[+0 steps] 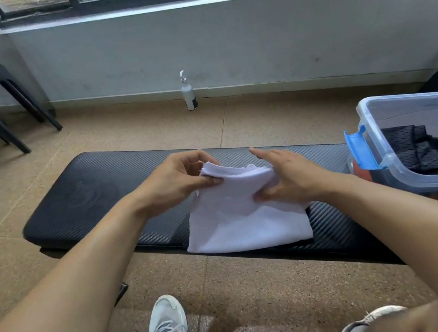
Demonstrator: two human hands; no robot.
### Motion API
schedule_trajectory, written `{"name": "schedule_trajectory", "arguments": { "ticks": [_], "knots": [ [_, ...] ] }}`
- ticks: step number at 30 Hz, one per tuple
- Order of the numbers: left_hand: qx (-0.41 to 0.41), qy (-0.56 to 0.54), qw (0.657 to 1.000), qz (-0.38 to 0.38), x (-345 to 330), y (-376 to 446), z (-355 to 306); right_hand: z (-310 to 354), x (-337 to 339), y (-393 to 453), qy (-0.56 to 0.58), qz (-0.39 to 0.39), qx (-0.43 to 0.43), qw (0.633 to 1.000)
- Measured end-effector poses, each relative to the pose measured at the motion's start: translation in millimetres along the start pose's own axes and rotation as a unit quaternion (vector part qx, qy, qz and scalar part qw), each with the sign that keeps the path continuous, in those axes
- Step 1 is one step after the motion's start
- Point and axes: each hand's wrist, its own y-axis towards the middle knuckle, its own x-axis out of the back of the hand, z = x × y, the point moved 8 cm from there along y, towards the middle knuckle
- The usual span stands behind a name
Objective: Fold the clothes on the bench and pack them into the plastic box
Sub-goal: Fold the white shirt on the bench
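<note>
Desk point(77, 195): long black padded surface lying left to right, carrying all task items. Plastic box point(425, 160): clear, blue latch, lid off, at the desk's right end; dark mesh garments point(418, 152) already inside. White garment point(245, 219): partly folded, near the desk's middle-right, near edge lying flat, far edge lifted clear. A dark item shows just under its near right corner; what it is cannot be told. Left hand point(177, 184): grip closed, pinching the lifted far-left corner between thumb and fingers. Right hand point(286, 177): grip closed round the far-right edge, thumb under, index finger extended. Risk, judged: the layered edge may slip from the left pinch and splay open, spoiling the fold; uneven pull between hands could skew it; the near edge sits close to the desk rim and could slide floorward.
</note>
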Motion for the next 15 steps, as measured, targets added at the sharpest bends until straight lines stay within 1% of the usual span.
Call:
{"name": "schedule_trajectory", "arguments": {
  "ticks": [2,5,7,9,10,11,12,14,15],
  "knots": [
    [-0.014,-0.001,0.999,0.046,-5,-9,-10,3,4,-1,0.029,0.015,0.020,0.999],
    [-0.023,-0.004,0.997,0.068,-7,-17,-12,15,8,-8,0.017,0.053,0.055,0.997],
    [-0.027,-0.009,0.999,0.040,0,-17,-11,17,13,-14,0.005,0.070,0.048,0.996],
    [-0.043,0.000,0.999,-0.027,11,-17,-14,22,24,-20,0.013,0.056,0.039,0.998],
    [-0.057,0.002,0.996,-0.068,16,-17,-18,24,33,-23,0.017,0.025,0.029,0.999],
    [-0.077,-0.001,0.991,-0.111,21,-17,-23,26,44,-25,0.016,-0.025,0.015,0.999],
    [-0.101,-0.006,0.983,-0.155,26,-19,-30,28,57,-28,0.004,-0.094,0.004,0.996],
    [-0.158,0.021,0.962,-0.220,33,-22,-44,35,84,-39,-0.037,-0.257,0.002,0.966],
    [-0.181,0.048,0.954,-0.233,34,-24,-49,39,91,-45,-0.058,-0.317,0.015,0.946]
  ]
}}
